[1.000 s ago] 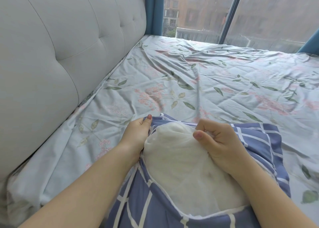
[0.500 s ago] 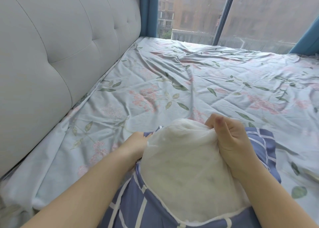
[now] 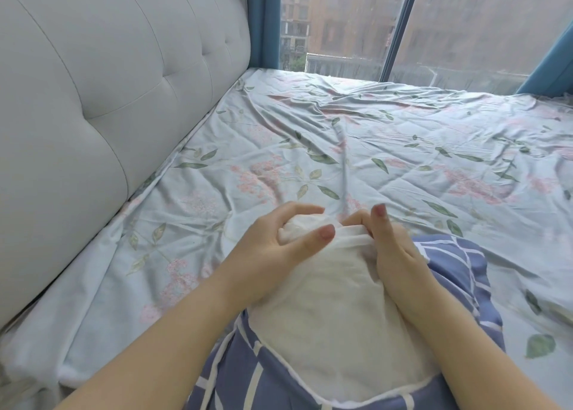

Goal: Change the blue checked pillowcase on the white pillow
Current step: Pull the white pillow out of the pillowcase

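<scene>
Blue checked pillowcase [image 3: 455, 273] lay on the floral bed sheet [image 3: 403, 149] at the near edge of the view, bunched round the near end & right side of the white pillow [image 3: 335, 316]; its white-trimmed opening curved across the pillow low in the frame, so the far part of the pillow sat bare, out of the case; left hand [image 3: 266, 254] gripped the pillow's far left corner, fingers curled over the top of the bunched white fabric & thumb pressed on the near side; right hand [image 3: 393, 248] gripped the far edge just beside it, fingers curled into the fabric w/ thumb sticking up, wrist lying over the pillow's right side next to the case; both hands sat close together at the pillow's far end; thin pale blurred streak rose from betw. the hands over the sheet, too smeared to tell what it was; sheet was wrinkled, pale blue w/ pink flowers & green leaves; padded grey headboard [image 3: 93, 84] ran along the left, meeting the sheet's edge; window [image 3: 465, 22] w/ blue curtain [image 3: 263, 22] stood at the far end of the bed, bldgs visible outside.
</scene>
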